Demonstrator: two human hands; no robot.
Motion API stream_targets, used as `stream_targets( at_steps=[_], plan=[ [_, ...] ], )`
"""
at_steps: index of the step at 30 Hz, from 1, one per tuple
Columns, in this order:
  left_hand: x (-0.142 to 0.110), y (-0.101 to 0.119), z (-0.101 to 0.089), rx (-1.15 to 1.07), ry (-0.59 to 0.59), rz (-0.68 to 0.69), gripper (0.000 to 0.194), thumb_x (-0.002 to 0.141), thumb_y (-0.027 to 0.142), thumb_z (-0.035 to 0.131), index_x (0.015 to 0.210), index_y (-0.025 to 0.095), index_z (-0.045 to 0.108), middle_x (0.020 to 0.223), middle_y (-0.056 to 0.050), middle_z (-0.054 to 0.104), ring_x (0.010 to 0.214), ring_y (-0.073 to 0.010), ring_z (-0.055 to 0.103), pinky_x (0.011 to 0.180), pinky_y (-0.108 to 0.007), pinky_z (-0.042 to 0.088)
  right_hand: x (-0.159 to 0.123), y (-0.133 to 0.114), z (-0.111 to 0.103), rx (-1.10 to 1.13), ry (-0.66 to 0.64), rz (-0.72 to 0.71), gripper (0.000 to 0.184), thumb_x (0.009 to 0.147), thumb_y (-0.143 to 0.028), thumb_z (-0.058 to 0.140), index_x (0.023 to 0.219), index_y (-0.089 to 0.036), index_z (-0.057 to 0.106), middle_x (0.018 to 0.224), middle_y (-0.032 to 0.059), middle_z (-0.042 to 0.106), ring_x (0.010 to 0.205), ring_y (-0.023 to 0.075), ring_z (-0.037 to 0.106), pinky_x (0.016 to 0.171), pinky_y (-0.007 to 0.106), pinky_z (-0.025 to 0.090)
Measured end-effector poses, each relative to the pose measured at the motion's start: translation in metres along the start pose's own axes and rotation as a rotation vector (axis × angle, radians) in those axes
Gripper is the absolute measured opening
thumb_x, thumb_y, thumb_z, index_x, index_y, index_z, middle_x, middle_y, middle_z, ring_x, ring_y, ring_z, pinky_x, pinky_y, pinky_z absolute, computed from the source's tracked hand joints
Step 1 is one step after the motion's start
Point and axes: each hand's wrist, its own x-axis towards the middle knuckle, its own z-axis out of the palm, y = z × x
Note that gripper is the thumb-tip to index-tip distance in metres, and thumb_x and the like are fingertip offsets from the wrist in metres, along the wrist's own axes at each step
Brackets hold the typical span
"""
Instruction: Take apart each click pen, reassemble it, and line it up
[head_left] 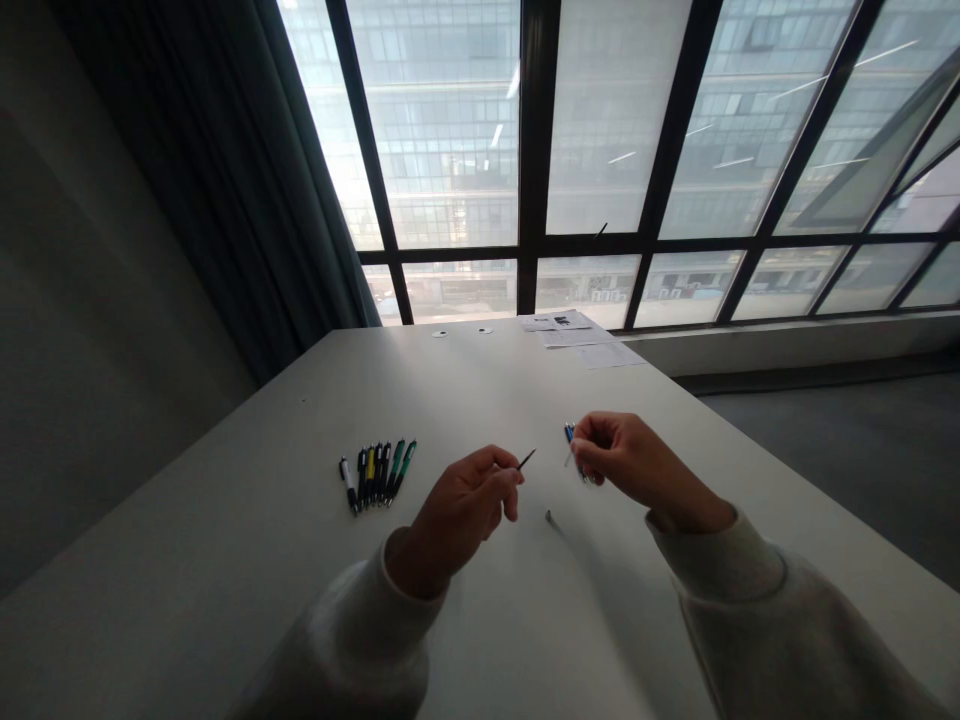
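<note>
Left hand (472, 492) pinches a thin dark rod (527, 459) above the table (495, 650) — its long axis slanting, free end pointing up and rightward, toward the right hand (611, 447). That one has its fingertips closed on a pale piece (568, 460), too small to make out, beside blue pens (568, 433) — and a metal part (549, 517) lies nearer the camera.

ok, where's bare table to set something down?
Bare: the white table left of the pen row, out to the table edge; behind that row, up to the white discs; and between the sleeves, nearer than the small metal piece. Crowded: around the left hand and right hand, with partly hidden blue pens by the right.
</note>
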Motion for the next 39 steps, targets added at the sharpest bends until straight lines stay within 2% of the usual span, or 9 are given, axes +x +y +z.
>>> stream_targets(
  at_steps=[3, 5, 9, 13, 25, 31, 34, 37, 39],
  plan=[
    [0.001, -0.002, 0.000, -0.003, 0.015, 0.002, 0.017, 0.083, 0.033, 0.055, 0.081, 0.016, 0.054, 0.053, 0.005, 0.055, 0.036, -0.0022, 0.032, 0.035, -0.015, 0.020, 0.009, 0.027, 0.008, -0.306, -0.334, 0.241, 0.008, 0.073, -0.017, 0.058, 0.067, -0.013, 0.061, 0.054, 0.0023, 0.063, 0.046, 0.0126, 0.058, 0.042, 0.020, 0.045],
    [0.001, -0.002, 0.001, 0.000, 0.021, -0.009, 0.017, 0.082, 0.033, 0.055, 0.081, 0.016, 0.054, 0.053, 0.005, 0.055, 0.036, -0.0025, 0.033, 0.035, -0.015, 0.020, 0.015, 0.044, 0.020, -0.452, -0.452, 0.373, 0.009, 0.069, -0.011, 0.057, 0.060, -0.013, 0.059, 0.052, 0.0039, 0.062, 0.045, 0.0137, 0.059, 0.041, 0.021, 0.045],
    [0.001, -0.002, 0.001, -0.010, 0.031, -0.017, 0.016, 0.082, 0.032, 0.056, 0.080, 0.016, 0.054, 0.053, 0.005, 0.055, 0.035, -0.0021, 0.031, 0.034, -0.015, 0.019, 0.022, 0.066, 0.040, -0.560, -0.430, 0.449, 0.011, 0.062, -0.006, 0.056, 0.053, -0.012, 0.058, 0.051, 0.0083, 0.063, 0.044, 0.0172, 0.060, 0.038, 0.023, 0.044],
    [0.001, -0.001, 0.001, 0.001, 0.027, -0.017, 0.016, 0.082, 0.032, 0.056, 0.080, 0.016, 0.055, 0.053, 0.005, 0.056, 0.035, -0.0019, 0.032, 0.034, -0.015, 0.019, 0.025, 0.072, 0.043, -0.606, -0.391, 0.455, 0.010, 0.060, -0.006, 0.057, 0.053, -0.011, 0.060, 0.058, 0.0122, 0.068, 0.048, 0.0192, 0.063, 0.040, 0.023, 0.045],
    [0.000, 0.001, 0.001, 0.019, 0.018, -0.016, 0.017, 0.083, 0.032, 0.057, 0.079, 0.016, 0.056, 0.054, 0.005, 0.056, 0.035, -0.0020, 0.032, 0.035, -0.015, 0.020, 0.025, 0.075, 0.044, -0.586, -0.382, 0.478, 0.010, 0.060, -0.004, 0.057, 0.057, -0.009, 0.065, 0.062, 0.0133, 0.070, 0.049, 0.0197, 0.065, 0.041, 0.023, 0.046],
    [0.001, -0.001, 0.000, 0.007, 0.006, -0.008, 0.017, 0.083, 0.033, 0.057, 0.081, 0.016, 0.056, 0.054, 0.005, 0.056, 0.035, -0.0017, 0.031, 0.035, -0.015, 0.020, 0.024, 0.059, 0.037, -0.573, -0.332, 0.404, 0.013, 0.068, -0.006, 0.061, 0.055, -0.010, 0.063, 0.055, 0.0091, 0.065, 0.048, 0.0153, 0.060, 0.046, 0.023, 0.042],
    [0.000, -0.001, 0.000, 0.005, 0.001, 0.002, 0.017, 0.084, 0.033, 0.057, 0.081, 0.016, 0.056, 0.055, 0.004, 0.057, 0.036, -0.0018, 0.032, 0.035, -0.015, 0.020, 0.018, 0.036, 0.026, -0.417, -0.292, 0.241, 0.015, 0.080, -0.022, 0.063, 0.068, -0.013, 0.065, 0.059, 0.0033, 0.064, 0.053, 0.0110, 0.058, 0.051, 0.021, 0.043],
    [0.000, -0.003, 0.000, 0.001, -0.029, 0.007, 0.019, 0.085, 0.035, 0.057, 0.081, 0.016, 0.056, 0.055, 0.004, 0.057, 0.037, -0.0021, 0.034, 0.036, -0.015, 0.021, 0.007, 0.008, 0.021, 0.150, -0.273, -0.037, 0.021, 0.080, -0.034, 0.070, 0.087, -0.014, 0.066, 0.067, -0.0001, 0.063, 0.056, 0.0096, 0.055, 0.053, 0.022, 0.045],
    [-0.001, -0.004, 0.000, -0.007, -0.050, 0.008, 0.020, 0.086, 0.036, 0.057, 0.082, 0.016, 0.055, 0.056, 0.004, 0.056, 0.037, -0.0023, 0.034, 0.036, -0.015, 0.022, 0.000, -0.006, 0.023, 0.383, -0.303, -0.115, 0.027, 0.077, -0.033, 0.074, 0.094, -0.015, 0.067, 0.069, 0.0000, 0.064, 0.058, 0.0096, 0.055, 0.054, 0.023, 0.046]
  ],
)
